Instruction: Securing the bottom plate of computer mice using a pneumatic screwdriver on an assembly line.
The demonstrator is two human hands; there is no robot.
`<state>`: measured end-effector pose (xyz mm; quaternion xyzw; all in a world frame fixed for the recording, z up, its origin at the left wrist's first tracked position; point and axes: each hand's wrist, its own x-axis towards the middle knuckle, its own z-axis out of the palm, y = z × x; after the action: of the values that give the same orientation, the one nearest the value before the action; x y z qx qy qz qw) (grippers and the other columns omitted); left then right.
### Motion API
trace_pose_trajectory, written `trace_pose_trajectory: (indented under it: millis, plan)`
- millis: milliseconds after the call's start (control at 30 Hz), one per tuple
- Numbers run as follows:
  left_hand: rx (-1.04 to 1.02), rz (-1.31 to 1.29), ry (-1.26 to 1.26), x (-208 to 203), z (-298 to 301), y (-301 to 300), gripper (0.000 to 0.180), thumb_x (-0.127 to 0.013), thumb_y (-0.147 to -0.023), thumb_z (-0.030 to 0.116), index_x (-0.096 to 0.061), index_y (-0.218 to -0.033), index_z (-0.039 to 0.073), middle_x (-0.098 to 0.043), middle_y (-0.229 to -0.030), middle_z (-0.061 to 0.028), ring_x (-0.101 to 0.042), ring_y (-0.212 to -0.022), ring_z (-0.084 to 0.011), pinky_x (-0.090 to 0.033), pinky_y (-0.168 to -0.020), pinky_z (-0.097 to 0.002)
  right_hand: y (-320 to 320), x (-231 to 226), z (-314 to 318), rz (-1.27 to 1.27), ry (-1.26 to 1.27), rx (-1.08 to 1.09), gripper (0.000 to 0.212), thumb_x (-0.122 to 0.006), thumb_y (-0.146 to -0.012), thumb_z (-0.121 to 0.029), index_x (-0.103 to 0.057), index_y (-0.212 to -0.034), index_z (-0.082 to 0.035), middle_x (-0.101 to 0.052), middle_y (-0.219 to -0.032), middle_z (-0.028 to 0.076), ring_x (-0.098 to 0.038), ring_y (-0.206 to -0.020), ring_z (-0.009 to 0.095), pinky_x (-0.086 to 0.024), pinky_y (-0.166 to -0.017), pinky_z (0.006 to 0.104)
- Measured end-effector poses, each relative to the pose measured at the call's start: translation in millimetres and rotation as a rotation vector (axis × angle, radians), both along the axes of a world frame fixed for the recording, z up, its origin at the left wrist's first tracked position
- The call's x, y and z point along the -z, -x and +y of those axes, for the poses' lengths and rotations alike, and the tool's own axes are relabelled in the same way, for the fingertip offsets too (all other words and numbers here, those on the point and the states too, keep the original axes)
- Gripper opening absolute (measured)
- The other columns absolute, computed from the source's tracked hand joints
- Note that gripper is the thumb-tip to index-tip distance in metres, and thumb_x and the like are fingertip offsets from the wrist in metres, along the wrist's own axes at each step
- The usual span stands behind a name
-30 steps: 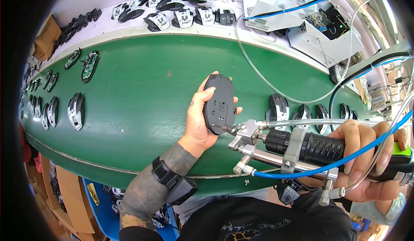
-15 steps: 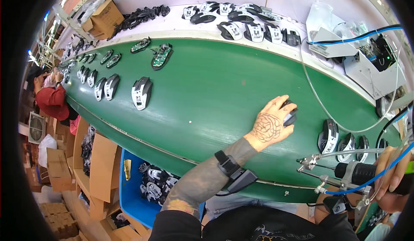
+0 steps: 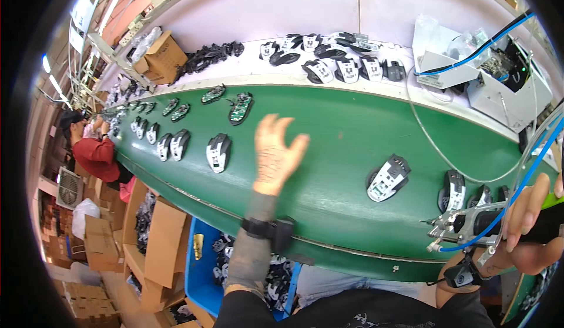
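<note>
Stretching from left to right across the frame, a green work surface [image 3: 329, 163] is shown beneath two bare hands. At the far left, a co-worker in a red top [image 3: 94, 159] is seen near cardboard boxes. In the left half, loose circuit boards are spread along the back of the surface, the largest board [image 3: 241, 109] being placed farthest right. In front of them, a line of black-and-white mouse shells is set out, ended by a larger-looking shell [image 3: 218, 153]. Below, at the lower left of centre, more such parts are held in a blue bin [image 3: 201, 290]. Just left of centre, the left hand [image 3: 277, 153] is raised over the surface, near the largest board; its fingers are spread wide and nothing is held. Along the top, further mouse shells [image 3: 346, 69] are kept on a white shelf. Right of centre, a black-and-white mouse [image 3: 388, 178] is left lying by itself, slightly tilted, touched by neither hand. Farther right, a row of similar mice [image 3: 452, 191] is lined up. At the lower right, a power screwdriver [image 3: 486, 221] with hoses is gripped by the right hand [image 3: 527, 213], fingers wrapped round it. Work appears to be partway along: the pieces at right seem to have been handled, while boards and shells at left seem to be left over; whether screws are fully driven cannot be told.
</note>
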<state>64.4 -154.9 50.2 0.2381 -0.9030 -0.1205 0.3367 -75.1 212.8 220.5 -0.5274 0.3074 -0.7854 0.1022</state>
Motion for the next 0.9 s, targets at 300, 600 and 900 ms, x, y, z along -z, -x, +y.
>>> trace_pose_trajectory:
  millis: [300,600,900]
  plan:
    - [-0.426,-0.234,-0.026,7,-156,-71,0.050,-0.072,-0.078,0.043,-0.064,-0.116,0.011,-0.057,-0.124,-0.0122,-0.057,-0.110,-0.0332,-0.046,-0.093,-0.0419,30,7,-3,0.033,0.098,-0.239,0.067,-0.060,-0.091,-0.044,-0.031,-0.131,0.001,-0.057,-0.094,0.026,-0.061,-0.065,0.026,-0.053,-0.059,0.0318]
    - [-0.208,-0.373,0.005,23,-204,9,0.049,-0.068,-0.078,0.046,-0.066,-0.116,0.015,-0.057,-0.126,-0.0108,-0.056,-0.111,-0.0314,-0.046,-0.095,-0.0402,12,3,0,0.080,-0.092,-0.020,0.076,-0.061,-0.085,-0.060,-0.036,-0.131,-0.004,-0.053,-0.096,0.012,-0.048,-0.058,0.015,-0.038,-0.055,0.0280]
    - [-0.124,-0.359,0.118,44,-155,6,0.047,-0.062,-0.085,0.040,-0.059,-0.125,0.017,-0.049,-0.135,-0.0131,-0.051,-0.114,-0.0367,-0.044,-0.097,-0.0441,23,2,-13,0.109,0.070,-0.097,0.067,-0.059,-0.090,-0.047,-0.033,-0.129,0.001,-0.057,-0.090,0.023,-0.058,-0.059,0.024,-0.051,-0.054,0.0313]
